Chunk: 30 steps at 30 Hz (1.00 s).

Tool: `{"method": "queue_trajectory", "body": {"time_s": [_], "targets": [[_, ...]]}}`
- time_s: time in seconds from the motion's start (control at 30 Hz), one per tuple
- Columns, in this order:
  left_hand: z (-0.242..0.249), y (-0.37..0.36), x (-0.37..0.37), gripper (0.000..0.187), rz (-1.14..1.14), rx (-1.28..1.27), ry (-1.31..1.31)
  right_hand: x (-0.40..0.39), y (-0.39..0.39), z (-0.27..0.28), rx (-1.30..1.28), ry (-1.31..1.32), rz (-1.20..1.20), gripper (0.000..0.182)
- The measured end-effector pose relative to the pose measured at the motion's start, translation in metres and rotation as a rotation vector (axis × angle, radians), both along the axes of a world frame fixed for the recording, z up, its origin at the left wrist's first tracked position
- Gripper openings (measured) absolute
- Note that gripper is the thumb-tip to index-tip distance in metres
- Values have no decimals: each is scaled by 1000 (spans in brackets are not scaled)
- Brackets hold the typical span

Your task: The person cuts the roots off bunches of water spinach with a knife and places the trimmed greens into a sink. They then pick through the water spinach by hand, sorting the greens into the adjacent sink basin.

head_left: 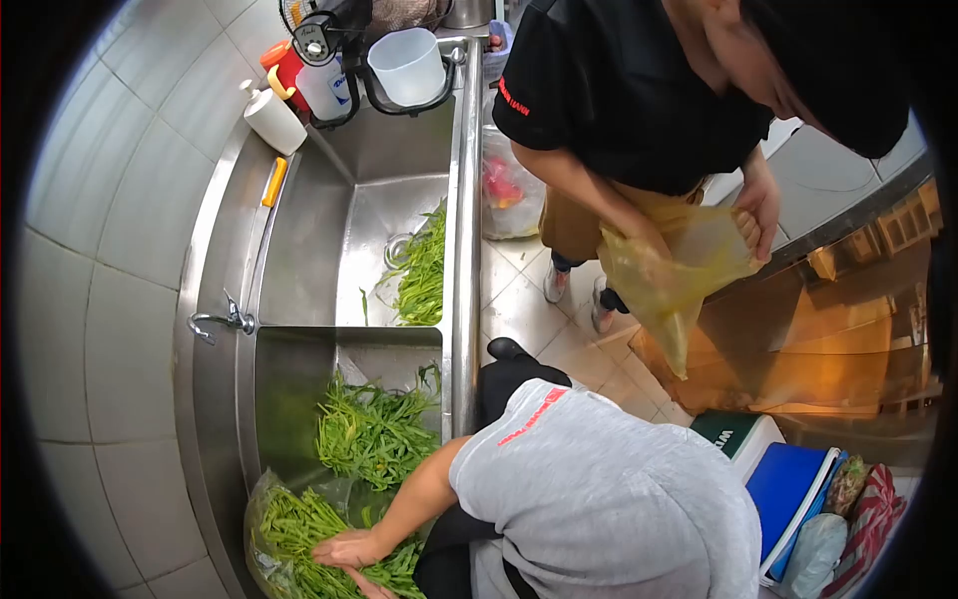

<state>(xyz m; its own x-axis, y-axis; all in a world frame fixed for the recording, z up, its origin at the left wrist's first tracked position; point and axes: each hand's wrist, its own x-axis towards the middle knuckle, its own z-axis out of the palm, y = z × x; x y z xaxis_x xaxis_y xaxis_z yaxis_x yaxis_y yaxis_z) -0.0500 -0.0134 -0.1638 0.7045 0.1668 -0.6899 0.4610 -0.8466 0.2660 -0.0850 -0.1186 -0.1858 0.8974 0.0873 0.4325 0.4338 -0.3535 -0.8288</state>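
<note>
My right hand (349,549) lies on a heap of long-stemmed leafy greens (299,524), its fingers stretched out over the stems. A clear plastic bag (261,484) surrounds this heap. Close below, at the frame's bottom edge, part of my left hand (371,587) shows against the same greens; its grip cannot be made out. More loose greens (374,429) lie in the near sink basin (289,369), beyond the bag. Another bunch (424,270) rests along the right side of the far basin (344,215).
A co-worker in a black shirt (619,90) holds a yellowish plastic bag (669,270) to the right. A knife with a yellow handle (274,183) lies on the sink ledge near the faucet (225,317). A white tub (407,68) and pump bottle (272,118) stand at the far end.
</note>
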Motion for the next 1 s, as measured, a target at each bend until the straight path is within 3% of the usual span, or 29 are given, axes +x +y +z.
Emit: {"method": "queue_trajectory", "body": {"time_s": [0.03, 0.1, 0.17, 0.23, 0.27, 0.33, 0.37, 0.43, 0.53, 0.6, 0.7, 0.77, 0.87, 0.9, 0.93, 0.97, 1.0], "targets": [[-1, -4, 0, 59, -11, -1, 3, 1, 2, 1, -9, 2, -3, 44], [0, -6, -1, 57, -16, -8, 5, 2, 14, 8, 352, -45, -204, 50], [0, -8, -2, 56, -24, -13, 13, 8, 19, 9, 203, -5, -258, 57], [1, -9, -2, 54, -32, -16, 18, -5, 5, 32, 204, 249, -30, 62], [1, -10, -3, 53, -37, -16, 24, 6, 10, 23, 198, 251, -28, 62], [1, -12, -3, 51, -45, -22, 31, 34, 22, 0, 534, 464, 174, 65], [1, -12, -3, 51, -47, -27, 36, 36, 21, -2, 527, 466, 176, 65], [1, -13, -4, 49, -54, -31, 42, 16, -3, 29, 203, 168, 48, 59], [4, -12, -1, 47, -68, -33, 49, 26, -15, 20, 59, 183, -97, 47], [8, -8, -1, 46, -76, -35, 54, 9, -33, 13, 55, 43, -454, 38], [21, 1, 9, 44, -119, -34, 57, -4, -50, -21, 53, 298, -599, 37], [42, 21, 22, 43, -147, -27, 48, -11, -56, -48, -158, 372, -506, 41], [91, 56, 53, 42, -252, -16, 49, -20, -53, -62, -279, 395, -389, 46], [76, 97, 90, 42, -251, 7, 99, -22, -54, -63, -321, 391, -329, 47], [99, 106, 93, 48, -396, -53, 113, -23, -54, -65, -361, 379, -307, 48], [110, 108, 87, 55, -308, 76, -57, -21, -52, -74, -306, 347, -321, 50], [159, 64, 67, 67, -385, 82, 48, -19, -50, -76, -296, 358, -324, 55]]}}
